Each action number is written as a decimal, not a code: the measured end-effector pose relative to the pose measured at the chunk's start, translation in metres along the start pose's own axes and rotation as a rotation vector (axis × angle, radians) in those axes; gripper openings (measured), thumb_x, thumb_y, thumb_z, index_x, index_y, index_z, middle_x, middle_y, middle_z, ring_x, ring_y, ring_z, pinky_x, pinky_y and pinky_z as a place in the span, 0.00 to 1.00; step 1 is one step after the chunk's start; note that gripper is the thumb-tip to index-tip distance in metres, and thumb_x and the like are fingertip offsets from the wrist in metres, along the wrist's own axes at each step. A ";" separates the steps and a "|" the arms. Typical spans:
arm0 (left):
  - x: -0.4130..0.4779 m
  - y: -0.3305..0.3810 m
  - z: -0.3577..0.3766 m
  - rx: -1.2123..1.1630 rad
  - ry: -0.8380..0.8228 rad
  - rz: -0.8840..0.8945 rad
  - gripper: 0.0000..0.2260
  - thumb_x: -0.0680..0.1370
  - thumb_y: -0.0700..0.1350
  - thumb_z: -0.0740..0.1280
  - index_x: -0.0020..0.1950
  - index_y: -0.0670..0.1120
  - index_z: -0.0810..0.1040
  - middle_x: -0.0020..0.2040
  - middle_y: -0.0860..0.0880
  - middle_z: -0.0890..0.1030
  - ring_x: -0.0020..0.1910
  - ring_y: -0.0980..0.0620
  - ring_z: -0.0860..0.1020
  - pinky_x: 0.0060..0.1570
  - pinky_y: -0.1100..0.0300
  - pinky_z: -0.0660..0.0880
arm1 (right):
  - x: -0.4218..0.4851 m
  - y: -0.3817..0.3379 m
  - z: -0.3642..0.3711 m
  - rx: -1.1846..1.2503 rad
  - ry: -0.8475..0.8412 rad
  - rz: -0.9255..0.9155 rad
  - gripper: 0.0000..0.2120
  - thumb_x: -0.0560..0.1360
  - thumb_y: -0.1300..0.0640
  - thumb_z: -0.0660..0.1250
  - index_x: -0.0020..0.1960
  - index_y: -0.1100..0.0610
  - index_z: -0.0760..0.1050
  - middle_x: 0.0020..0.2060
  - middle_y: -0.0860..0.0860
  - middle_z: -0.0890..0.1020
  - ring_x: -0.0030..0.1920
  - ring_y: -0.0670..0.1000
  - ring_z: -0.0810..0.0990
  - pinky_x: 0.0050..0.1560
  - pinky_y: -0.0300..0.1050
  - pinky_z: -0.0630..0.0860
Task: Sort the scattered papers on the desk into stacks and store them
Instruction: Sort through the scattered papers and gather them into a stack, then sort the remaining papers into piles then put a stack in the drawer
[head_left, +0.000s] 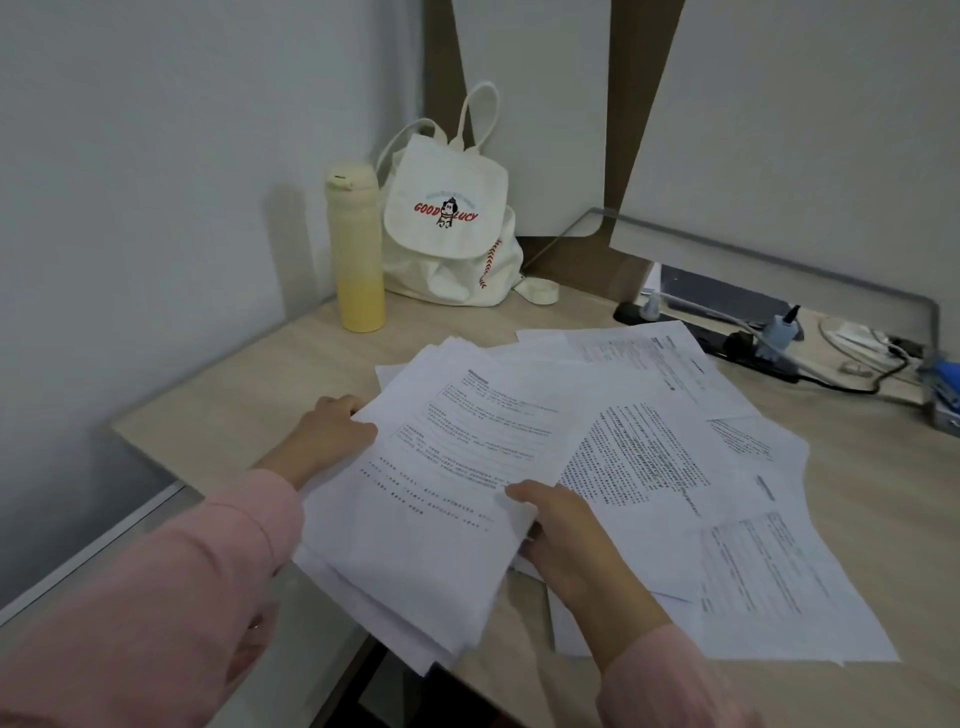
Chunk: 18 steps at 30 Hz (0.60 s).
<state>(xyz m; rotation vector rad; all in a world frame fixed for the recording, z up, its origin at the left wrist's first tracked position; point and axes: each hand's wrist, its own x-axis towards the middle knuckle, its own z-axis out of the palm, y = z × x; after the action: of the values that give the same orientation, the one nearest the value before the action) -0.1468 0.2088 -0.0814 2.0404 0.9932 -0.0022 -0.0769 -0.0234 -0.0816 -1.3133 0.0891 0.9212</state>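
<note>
A thick bundle of printed white sheets (431, 499) is lifted and tilted over the desk's near left part. My left hand (332, 431) grips its left edge, thumb on top. My right hand (566, 540) grips its right edge, thumb on the top sheet. More printed papers (727, 499) lie fanned out loosely on the light wooden desk (249, 410) to the right of the bundle, overlapping each other, some reaching the desk's near edge.
A yellow bottle (357, 249) and a white canvas backpack (452, 228) stand in the back left corner by the wall. A black power strip (748, 343) with plugs and cables runs along the back right, with a blue object (945, 384) at the far right.
</note>
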 end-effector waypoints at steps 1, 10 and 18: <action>-0.001 0.001 0.000 -0.019 -0.011 -0.008 0.08 0.73 0.44 0.62 0.51 0.50 0.72 0.57 0.47 0.73 0.53 0.46 0.76 0.50 0.54 0.74 | 0.005 0.003 0.001 0.016 0.039 -0.021 0.13 0.71 0.65 0.65 0.55 0.62 0.71 0.39 0.55 0.77 0.30 0.50 0.78 0.28 0.39 0.72; -0.031 0.009 0.001 -0.159 -0.131 -0.117 0.07 0.78 0.44 0.64 0.46 0.41 0.75 0.36 0.49 0.76 0.33 0.53 0.75 0.29 0.61 0.68 | 0.004 0.006 -0.012 -0.006 -0.048 -0.047 0.21 0.73 0.72 0.62 0.65 0.63 0.71 0.57 0.60 0.80 0.51 0.59 0.81 0.44 0.48 0.81; -0.073 0.046 0.021 -0.744 -0.235 0.141 0.20 0.71 0.48 0.72 0.61 0.44 0.74 0.50 0.51 0.85 0.45 0.55 0.84 0.36 0.63 0.79 | -0.055 -0.050 -0.062 -0.203 -0.125 -0.355 0.16 0.74 0.66 0.64 0.61 0.58 0.76 0.54 0.55 0.84 0.53 0.56 0.83 0.52 0.49 0.81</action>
<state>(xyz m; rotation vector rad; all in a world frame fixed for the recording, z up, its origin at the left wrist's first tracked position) -0.1599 0.1316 -0.0388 1.3775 0.5765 0.1732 -0.0555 -0.1028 -0.0318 -1.3977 -0.3331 0.7173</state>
